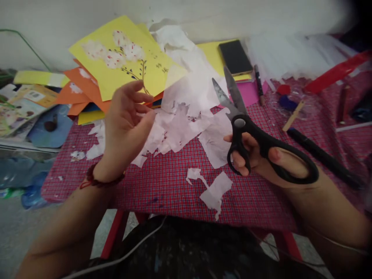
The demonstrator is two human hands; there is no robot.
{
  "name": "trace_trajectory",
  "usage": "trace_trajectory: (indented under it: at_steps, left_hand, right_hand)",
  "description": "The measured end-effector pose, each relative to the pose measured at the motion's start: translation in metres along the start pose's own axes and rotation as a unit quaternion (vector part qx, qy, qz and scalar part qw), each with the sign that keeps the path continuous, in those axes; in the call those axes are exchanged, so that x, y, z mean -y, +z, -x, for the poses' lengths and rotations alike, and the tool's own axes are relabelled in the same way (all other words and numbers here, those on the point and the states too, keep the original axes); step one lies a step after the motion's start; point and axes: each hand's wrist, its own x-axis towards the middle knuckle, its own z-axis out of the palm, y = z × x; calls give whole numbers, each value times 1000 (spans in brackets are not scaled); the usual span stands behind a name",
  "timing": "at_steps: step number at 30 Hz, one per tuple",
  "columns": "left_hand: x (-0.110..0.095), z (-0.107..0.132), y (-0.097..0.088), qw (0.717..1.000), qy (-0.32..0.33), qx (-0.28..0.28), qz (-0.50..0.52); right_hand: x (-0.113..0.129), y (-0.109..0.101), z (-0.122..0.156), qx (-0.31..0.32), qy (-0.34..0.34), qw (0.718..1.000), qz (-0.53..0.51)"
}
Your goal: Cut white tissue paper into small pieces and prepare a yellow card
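In my right hand (252,155) is a pair of black-handled scissors (240,123). My thumb and fingers pass through its loops, and the blades stand apart, pointing up and away from me. My left hand (128,120) is raised over the left part of the table, fingers loosely curved and apart, with nothing visible in them. Beyond it lies a yellow sheet (157,58) with a flower picture of whitish clumps, red dots and dark stems. Torn white tissue paper (177,131) spreads between my hands. Nearer me are smaller paper scraps (216,190).
A checked red cloth (168,190) covers the table. A phone (235,57), a marker (258,83), a wooden stick (293,115) and a long black pen-like object (322,155) lie right. Orange sheets (78,91) and plastic bottles (35,186) are left. A wall (186,11) stands behind.
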Motion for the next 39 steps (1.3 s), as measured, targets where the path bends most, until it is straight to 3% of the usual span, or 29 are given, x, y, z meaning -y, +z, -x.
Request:
trace_trajectory:
  at_steps: [2,6,13,15,17,20,22,24,26,30,33,35,39]
  left_hand:
    - [1,-4,-6,1000,-2,-2,-17]
    - [4,0,-14,990,-36,58,-122]
    - [23,15,-16,979,47,62,-187]
    - [24,17,-18,967,85,112,-212]
    - [22,18,-18,942,108,210,-240]
    - [17,21,-16,873,135,354,-306]
    - [15,24,-13,831,163,386,-365]
    - [18,27,-9,812,178,378,-408]
    - [23,27,-6,828,172,342,-409]
    - [36,21,-8,946,73,181,-258]
    - [41,17,-13,993,-20,56,-106]
    - [41,16,-17,997,-75,6,18]
    - [38,15,-21,958,-167,-17,230]
  right_hand:
    - [-2,0,-1,-3,-2,1000,-6]
    - [-9,-3,-5,1,0,1000,-1]
    - [-11,-3,-9,8,35,999,-24]
    - [-9,-2,-9,3,38,999,-31]
    - [-8,-1,-10,-4,45,998,-34]
    - [-12,-3,-10,1,37,998,-42]
    - [-16,-6,-11,16,22,998,-48]
    - [-20,-9,-11,34,7,998,-51]
    - [-22,-12,-11,46,-4,998,-46]
    - [-21,-13,-10,38,3,999,-26]
    - [-20,-13,-8,40,2,999,-13]
    - [-19,-14,-8,37,-5,999,-9]
    - [-20,-14,-8,15,-11,1000,-2]
